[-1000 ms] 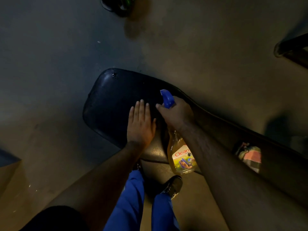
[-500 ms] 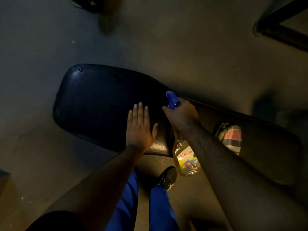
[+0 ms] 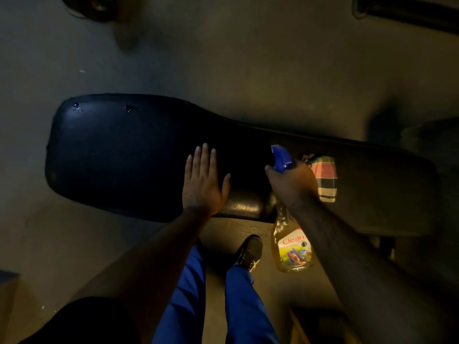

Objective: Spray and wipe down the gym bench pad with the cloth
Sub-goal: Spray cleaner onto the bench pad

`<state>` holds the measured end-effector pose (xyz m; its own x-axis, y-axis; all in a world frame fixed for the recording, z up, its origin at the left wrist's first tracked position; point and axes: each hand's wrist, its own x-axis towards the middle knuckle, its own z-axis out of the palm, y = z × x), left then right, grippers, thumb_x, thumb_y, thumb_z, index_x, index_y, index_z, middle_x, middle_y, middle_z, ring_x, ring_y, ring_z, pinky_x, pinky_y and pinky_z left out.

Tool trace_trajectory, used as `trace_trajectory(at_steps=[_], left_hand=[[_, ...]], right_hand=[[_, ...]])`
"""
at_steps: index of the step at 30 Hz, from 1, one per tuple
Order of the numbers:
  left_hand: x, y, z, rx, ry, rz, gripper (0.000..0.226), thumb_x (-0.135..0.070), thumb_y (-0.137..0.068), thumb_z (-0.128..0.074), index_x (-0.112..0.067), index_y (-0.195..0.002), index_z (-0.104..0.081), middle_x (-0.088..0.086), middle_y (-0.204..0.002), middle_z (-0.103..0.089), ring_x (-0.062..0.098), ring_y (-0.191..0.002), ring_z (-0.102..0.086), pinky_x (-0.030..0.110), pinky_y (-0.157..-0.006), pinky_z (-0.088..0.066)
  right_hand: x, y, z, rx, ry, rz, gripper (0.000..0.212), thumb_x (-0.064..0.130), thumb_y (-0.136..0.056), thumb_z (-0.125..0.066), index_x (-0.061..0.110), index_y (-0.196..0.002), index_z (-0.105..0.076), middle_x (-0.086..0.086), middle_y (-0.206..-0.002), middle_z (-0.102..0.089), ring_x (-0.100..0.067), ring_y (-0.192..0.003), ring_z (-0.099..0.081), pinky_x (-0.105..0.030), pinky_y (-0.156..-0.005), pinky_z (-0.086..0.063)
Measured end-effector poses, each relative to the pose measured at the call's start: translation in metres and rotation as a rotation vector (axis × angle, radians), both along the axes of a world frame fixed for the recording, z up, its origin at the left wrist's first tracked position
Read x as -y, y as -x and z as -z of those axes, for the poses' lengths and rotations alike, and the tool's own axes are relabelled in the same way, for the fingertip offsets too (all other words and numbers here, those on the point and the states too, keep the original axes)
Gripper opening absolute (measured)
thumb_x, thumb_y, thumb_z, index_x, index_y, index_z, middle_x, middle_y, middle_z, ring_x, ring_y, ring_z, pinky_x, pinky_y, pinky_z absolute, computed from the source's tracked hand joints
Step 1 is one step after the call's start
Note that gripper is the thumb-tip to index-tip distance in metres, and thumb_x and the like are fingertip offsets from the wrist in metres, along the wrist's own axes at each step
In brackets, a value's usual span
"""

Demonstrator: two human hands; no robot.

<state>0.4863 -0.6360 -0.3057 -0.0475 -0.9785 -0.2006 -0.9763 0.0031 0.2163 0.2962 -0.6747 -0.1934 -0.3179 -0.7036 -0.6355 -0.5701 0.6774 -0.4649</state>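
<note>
The dark gym bench pad [image 3: 119,155] stretches across the middle of the dim view, wide at the left and narrower to the right. My left hand [image 3: 202,184] lies flat on the pad near its front edge, fingers spread and empty. To its right, my right hand [image 3: 293,183] grips the neck of a spray bottle [image 3: 290,247] of yellow cleaner with a blue trigger head [image 3: 280,158] pointing left over the pad. A plaid cloth [image 3: 324,178] lies on the narrow part of the pad, just behind my right hand.
Grey concrete floor [image 3: 248,58] surrounds the bench. My blue trouser legs and a dark shoe [image 3: 249,252] stand in front of the pad. A dark bar [image 3: 409,11] crosses the top right corner, and a dark object [image 3: 92,6] sits at the top left.
The view has shifted so more of the pad and the cloth show. Both hands keep their pose; the bottle stays in my right hand, now a little further right of my left hand.
</note>
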Motion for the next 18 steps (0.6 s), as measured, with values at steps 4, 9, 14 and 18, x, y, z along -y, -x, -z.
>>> trace_trajectory(at_steps=[4,9,14,18], left_hand=[[0.0,-0.001,0.001,-0.006,0.007,-0.024,0.072,-0.054,-0.1,-0.028,-0.01,-0.155,-0.013,0.014,-0.163,-0.008,0.024,-0.151,0.001,0.04,-0.122,-0.001],[-0.001,0.001,0.002,-0.021,0.022,-0.034,0.073,-0.054,-0.1,-0.029,-0.01,-0.155,-0.013,0.013,-0.163,-0.006,0.023,-0.151,0.001,0.041,-0.123,-0.001],[-0.003,0.002,0.001,-0.01,0.03,-0.041,0.073,-0.054,-0.1,-0.029,-0.01,-0.155,-0.014,0.013,-0.163,-0.007,0.024,-0.151,0.001,0.04,-0.122,0.0],[0.0,-0.002,-0.008,-0.06,0.014,-0.023,0.071,-0.051,-0.099,-0.037,-0.007,-0.153,-0.021,0.016,-0.162,-0.016,0.027,-0.151,-0.008,0.043,-0.122,-0.007]], right_hand=[[-0.02,0.008,-0.001,0.06,-0.014,0.017,0.022,0.041,-0.093,-0.066,0.026,-0.106,-0.057,0.002,-0.096,-0.065,-0.016,-0.086,-0.065,-0.04,-0.079,-0.059],[-0.058,0.009,0.001,0.001,0.045,0.064,0.016,0.04,-0.093,-0.065,0.031,-0.085,-0.054,0.003,-0.084,-0.065,-0.013,-0.077,-0.065,-0.032,-0.067,-0.055],[-0.085,0.006,0.005,-0.009,0.038,0.058,0.013,0.037,-0.092,-0.066,0.024,-0.092,-0.061,0.002,-0.083,-0.065,-0.013,-0.078,-0.064,-0.031,-0.068,-0.054],[-0.11,-0.014,0.001,0.025,0.035,0.026,0.016,0.037,-0.092,-0.067,0.024,-0.1,-0.063,0.004,-0.087,-0.065,-0.013,-0.082,-0.064,-0.035,-0.075,-0.056]])
